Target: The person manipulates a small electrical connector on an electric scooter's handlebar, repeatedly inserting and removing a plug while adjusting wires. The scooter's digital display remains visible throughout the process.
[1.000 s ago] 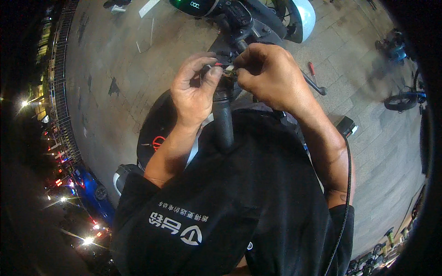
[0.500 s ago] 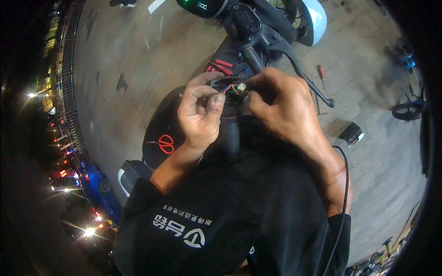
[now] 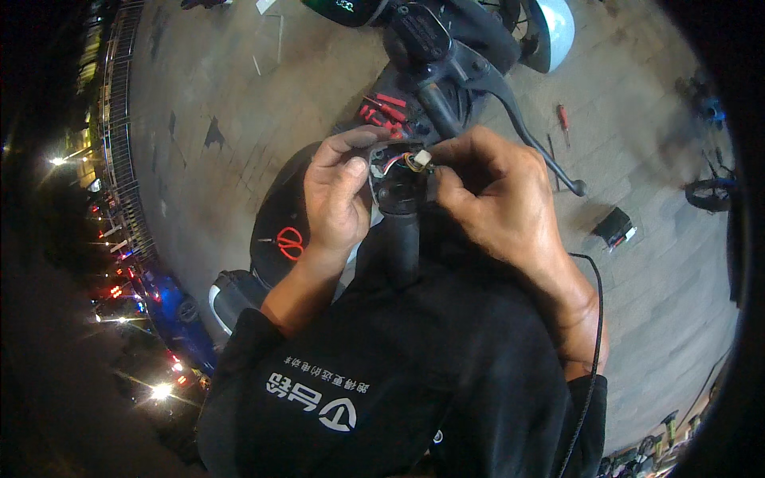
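Observation:
An opened black handlebar switch housing sits in front of me, at the inner end of a black handlebar grip. Inside it show thin coloured wires and a small white connector. My left hand is closed on the housing's left edge, thumb in front and fingers behind. On the other side my right hand has thumb and index finger pinched together beside the connector. What those fingertips hold is too dark and small to make out.
Red-handled tools lie beyond the housing, near the brake lever. Red-handled scissors rest on a dark surface at left. A screwdriver and a black box lie on the paving. A black cable runs beside my right arm.
My left hand has shifted slightly left, its thumb drawn back, so more of the housing's inside shows. My right hand still pinches near the connector, slightly lower.

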A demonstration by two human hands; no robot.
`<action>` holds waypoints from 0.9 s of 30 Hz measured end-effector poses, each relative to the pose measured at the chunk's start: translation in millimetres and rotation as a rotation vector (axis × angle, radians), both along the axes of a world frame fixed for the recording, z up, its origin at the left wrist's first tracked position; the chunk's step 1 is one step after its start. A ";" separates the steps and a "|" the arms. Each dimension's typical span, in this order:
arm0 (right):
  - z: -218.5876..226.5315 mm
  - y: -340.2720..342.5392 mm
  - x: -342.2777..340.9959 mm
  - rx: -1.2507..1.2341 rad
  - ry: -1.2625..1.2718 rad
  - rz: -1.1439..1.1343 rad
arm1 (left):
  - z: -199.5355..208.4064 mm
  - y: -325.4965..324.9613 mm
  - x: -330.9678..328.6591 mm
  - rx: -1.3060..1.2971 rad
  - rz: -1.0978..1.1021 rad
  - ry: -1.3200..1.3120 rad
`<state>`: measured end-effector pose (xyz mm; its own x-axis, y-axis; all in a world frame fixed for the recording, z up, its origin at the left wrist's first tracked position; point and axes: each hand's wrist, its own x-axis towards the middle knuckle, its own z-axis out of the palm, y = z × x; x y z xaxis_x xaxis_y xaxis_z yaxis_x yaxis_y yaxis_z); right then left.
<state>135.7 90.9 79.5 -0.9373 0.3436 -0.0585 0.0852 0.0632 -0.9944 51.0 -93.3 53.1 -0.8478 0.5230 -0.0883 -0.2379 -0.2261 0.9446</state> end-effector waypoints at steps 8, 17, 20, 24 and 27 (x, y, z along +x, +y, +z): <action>-0.3 1.7 -1.4 0.002 0.008 0.022 | -0.4 -3.9 10.0 0.052 -0.004 -0.216; 6.1 -1.6 0.2 0.008 -0.068 0.017 | 4.5 2.6 11.5 0.118 -0.165 -0.172; 6.5 -0.8 2.2 -0.059 -0.165 0.015 | 3.8 4.0 11.8 0.170 -0.209 -0.096; 9.1 4.6 5.2 -0.139 -0.218 0.036 | -0.4 4.6 8.2 0.134 -0.235 -0.241; 11.1 5.3 1.9 -0.084 -0.249 0.075 | 7.2 5.6 8.3 0.141 -0.208 -0.327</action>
<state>137.6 96.2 90.6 -0.9131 0.2583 -0.3154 0.3257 -0.0033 -0.9455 59.3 -87.7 60.3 -0.6622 0.7063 -0.2503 -0.5744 -0.2639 0.7748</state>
